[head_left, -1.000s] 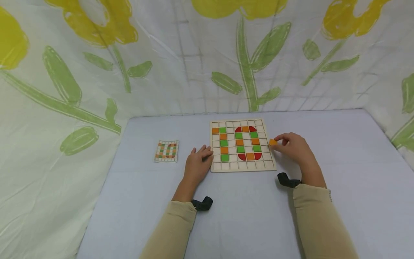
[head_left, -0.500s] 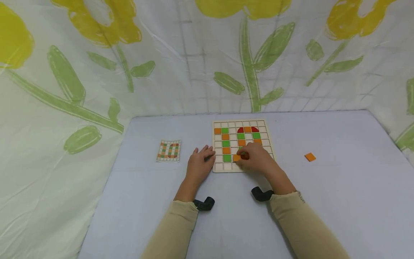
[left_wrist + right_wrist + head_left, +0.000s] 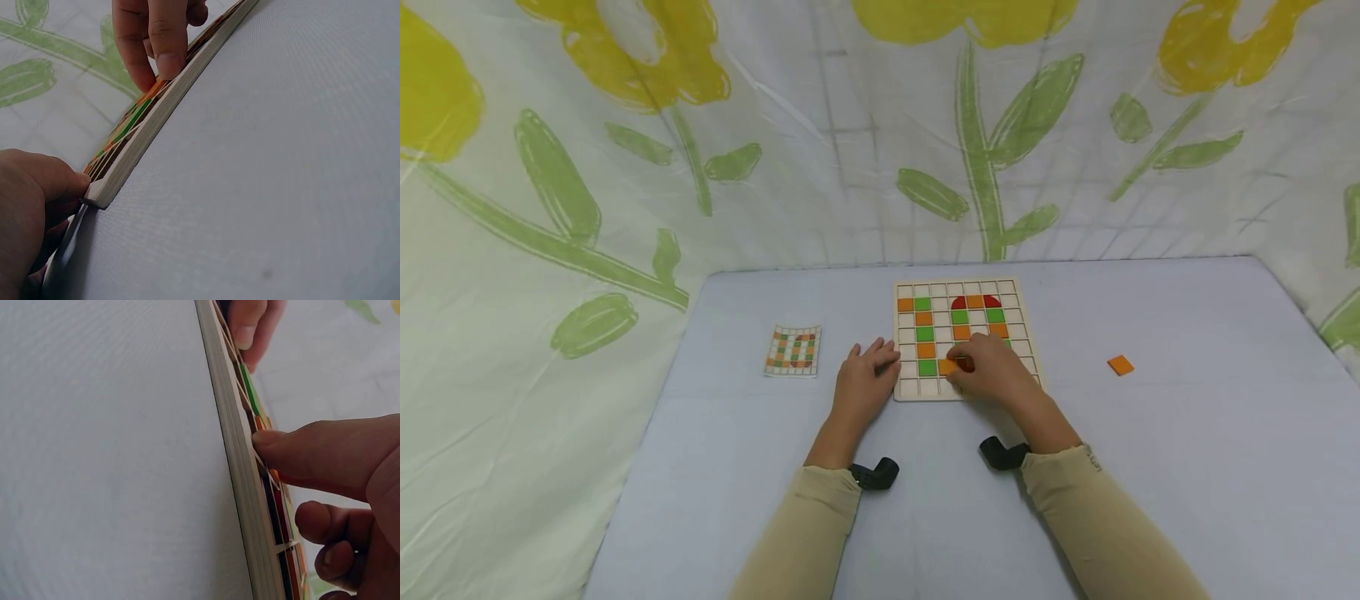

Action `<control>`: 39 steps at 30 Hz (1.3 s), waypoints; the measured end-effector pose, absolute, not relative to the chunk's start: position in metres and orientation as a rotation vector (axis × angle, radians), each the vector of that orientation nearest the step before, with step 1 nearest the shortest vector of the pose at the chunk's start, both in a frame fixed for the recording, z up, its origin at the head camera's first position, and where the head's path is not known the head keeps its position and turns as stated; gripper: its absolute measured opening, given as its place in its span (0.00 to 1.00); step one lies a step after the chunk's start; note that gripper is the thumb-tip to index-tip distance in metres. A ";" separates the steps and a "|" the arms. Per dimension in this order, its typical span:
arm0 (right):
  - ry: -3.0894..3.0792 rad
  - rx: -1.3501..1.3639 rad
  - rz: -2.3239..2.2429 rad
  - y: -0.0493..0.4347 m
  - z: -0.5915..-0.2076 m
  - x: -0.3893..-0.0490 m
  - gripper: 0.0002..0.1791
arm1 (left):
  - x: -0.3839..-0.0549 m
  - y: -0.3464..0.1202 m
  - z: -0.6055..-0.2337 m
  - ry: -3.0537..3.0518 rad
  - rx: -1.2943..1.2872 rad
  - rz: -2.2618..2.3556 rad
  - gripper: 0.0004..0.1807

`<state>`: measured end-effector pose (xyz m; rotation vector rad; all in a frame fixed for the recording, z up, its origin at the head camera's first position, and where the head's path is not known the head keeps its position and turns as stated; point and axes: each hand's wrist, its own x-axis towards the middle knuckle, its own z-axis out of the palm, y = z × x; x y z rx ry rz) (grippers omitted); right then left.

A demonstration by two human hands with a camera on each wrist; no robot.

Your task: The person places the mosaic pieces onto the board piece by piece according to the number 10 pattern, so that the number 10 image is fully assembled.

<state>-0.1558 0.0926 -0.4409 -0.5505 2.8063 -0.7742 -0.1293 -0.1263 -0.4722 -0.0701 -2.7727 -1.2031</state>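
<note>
A wooden grid board (image 3: 928, 387) lies on the table, with orange and green square tiles and red rounded ones set in some cells. Near the board's lower middle, my right hand (image 3: 996, 371) pinches an orange square tile (image 3: 948, 367) between thumb and fingers, just right of a green tile (image 3: 927, 367). In the right wrist view the thumb (image 3: 275, 445) presses on that tile at the grid. My left hand (image 3: 863, 383) rests at the board's left edge, its thumb (image 3: 65, 180) touching the corner in the left wrist view. Some tiles are hidden under my right hand.
A small pattern card (image 3: 793, 352) with a similar coloured grid lies left of the board. One loose orange tile (image 3: 1121, 365) is on the table to the right. Behind the table hangs a white cloth (image 3: 805, 167) with yellow flowers and green leaves.
My right hand has moved left from beside the board's right edge, carrying the orange tile to the lower middle of the grid. The left hand has stayed at the board's edge.
</note>
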 end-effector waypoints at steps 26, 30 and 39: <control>2.742 -0.340 -0.883 0.141 -0.424 -0.167 0.17 | -0.129 -0.125 -0.472 -2.767 -0.074 -1.202 0.11; 2.762 -0.188 -0.869 0.183 -0.415 -0.171 0.22 | -0.129 -0.125 -0.471 -2.771 -0.071 -1.208 0.12; 2.697 0.134 -0.832 0.278 -0.410 -0.163 0.31 | -0.129 -0.126 -0.473 -2.775 -0.047 -1.220 0.12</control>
